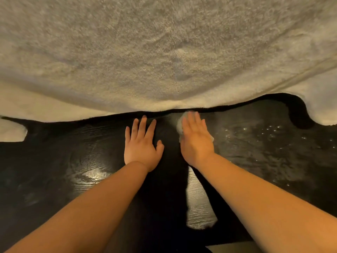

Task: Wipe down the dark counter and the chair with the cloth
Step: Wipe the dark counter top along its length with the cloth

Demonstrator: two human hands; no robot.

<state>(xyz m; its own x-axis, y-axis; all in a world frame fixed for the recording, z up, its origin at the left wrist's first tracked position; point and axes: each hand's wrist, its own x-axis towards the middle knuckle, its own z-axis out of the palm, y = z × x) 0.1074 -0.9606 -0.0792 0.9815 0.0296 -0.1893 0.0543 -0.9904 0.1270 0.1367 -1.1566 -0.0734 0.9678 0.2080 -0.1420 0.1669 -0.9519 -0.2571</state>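
Cloth (180, 125): soft, light, likely damp; best pressed flat. Right hand (196, 141) flat atop it; left hand (142, 145) spread on counter (73, 161).

One view only: head-worn, wide-angle. It faces forward and steeply down onto the dark counter (54, 161), from close above. Both forearms (91, 207) enter from the bottom corners and converge toward frame centre, where the left hand (142, 145) and right hand (196, 141) lie at mid-height. A pale fluffy textile (164, 52) fills the upper half, slightly soft in focus. The counter takes the lower half, running off the left, right and bottom borders.
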